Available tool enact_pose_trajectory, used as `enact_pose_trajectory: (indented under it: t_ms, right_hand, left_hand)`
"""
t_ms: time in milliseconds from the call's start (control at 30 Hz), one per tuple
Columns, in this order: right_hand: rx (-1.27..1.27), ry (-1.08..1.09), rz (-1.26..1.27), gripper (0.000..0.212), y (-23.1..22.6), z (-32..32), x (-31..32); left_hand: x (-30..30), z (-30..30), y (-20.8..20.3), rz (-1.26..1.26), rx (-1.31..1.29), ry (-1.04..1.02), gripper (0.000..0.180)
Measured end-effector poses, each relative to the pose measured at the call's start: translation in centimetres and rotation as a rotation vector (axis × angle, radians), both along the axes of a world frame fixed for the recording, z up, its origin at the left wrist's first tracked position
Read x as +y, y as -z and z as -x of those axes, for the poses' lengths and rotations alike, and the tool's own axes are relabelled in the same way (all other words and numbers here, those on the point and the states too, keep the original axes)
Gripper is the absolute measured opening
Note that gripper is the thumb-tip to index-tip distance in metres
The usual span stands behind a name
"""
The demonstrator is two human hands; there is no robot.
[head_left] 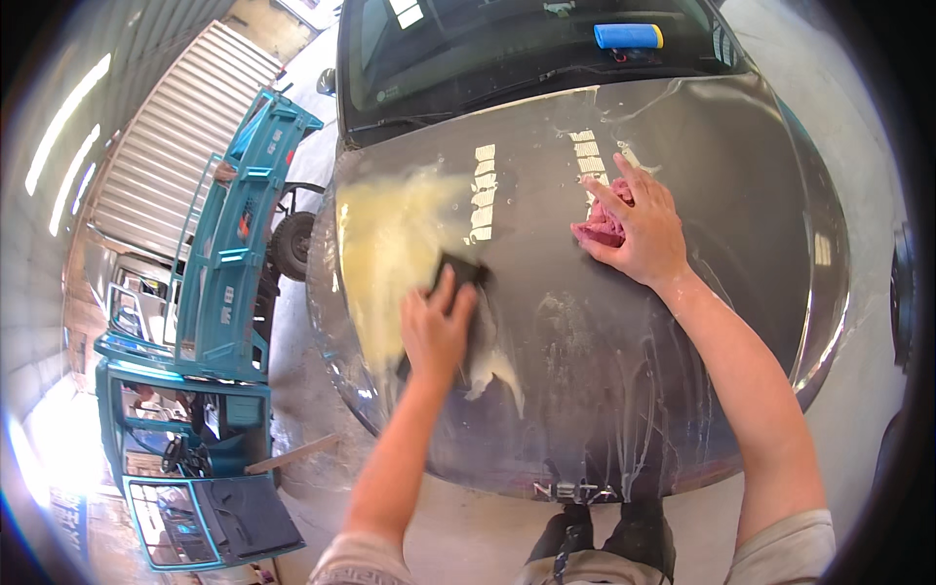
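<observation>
In front of me is the dark grey, wet bonnet [546,322] of a car. My left hand [436,327] is pressed on a flat black pad [479,270], perhaps a sanding block or sandpaper. Hand and pad lie at the lower right border of a broad yellowish patch [385,229] on the bonnet's left side. My right hand [648,232] rests farther up and to the right, its fingers curved around a crumpled pink cloth or sponge [604,226] against the surface. Pale streaks and runs of water mark the paint below both hands.
A blue cylinder with a yellow end [629,37] shows at the windscreen [526,54], beyond the bonnet. To the left stands a teal small truck [224,244] with its door [210,522] open. A corrugated shutter [180,127] is behind it.
</observation>
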State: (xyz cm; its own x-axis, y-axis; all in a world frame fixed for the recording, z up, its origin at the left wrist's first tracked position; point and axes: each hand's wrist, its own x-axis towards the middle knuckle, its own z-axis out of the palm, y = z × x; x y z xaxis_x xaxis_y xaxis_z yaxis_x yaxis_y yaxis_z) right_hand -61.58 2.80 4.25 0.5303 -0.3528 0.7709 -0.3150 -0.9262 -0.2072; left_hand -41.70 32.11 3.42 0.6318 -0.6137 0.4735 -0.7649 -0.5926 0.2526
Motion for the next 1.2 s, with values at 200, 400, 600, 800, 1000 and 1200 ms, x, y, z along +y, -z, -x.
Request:
enact_pose_trajectory:
  t_ms: [200,400,600,800,1000,1200]
  right_hand:
    - [0.17,-0.108,-0.268,0.046,-0.2,-1.9,0.8]
    - [0.188,-0.198,-0.271,0.02,-0.4,-3.7,-0.9]
    - [0.272,-0.528,-0.317,0.017,-7.0,-13.3,12.9]
    - [0.372,-0.387,-0.523,0.02,-8.9,-14.6,15.1]
    - [0.269,-0.168,-0.224,0.024,-0.9,3.5,7.5]
    - [0.06,-0.147,-0.169,0.024,0.8,9.7,8.0]
  left_hand:
    - [-5.7,-11.4,-3.1,-0.047,0.043,-0.219,0.056]
    - [2.4,5.9,0.4,0.124,0.076,-0.008,0.049]
    - [3.1,2.0,-0.5,0.108,0.122,-0.141,0.053]
    - [-0.5,-6.8,-1.4,0.07,-0.02,-0.211,0.044]
    - [5.8,8.5,2.3,0.172,-0.041,0.03,0.05]
    - [-2.7,-3.1,-1.4,0.032,0.133,-0.134,0.055]
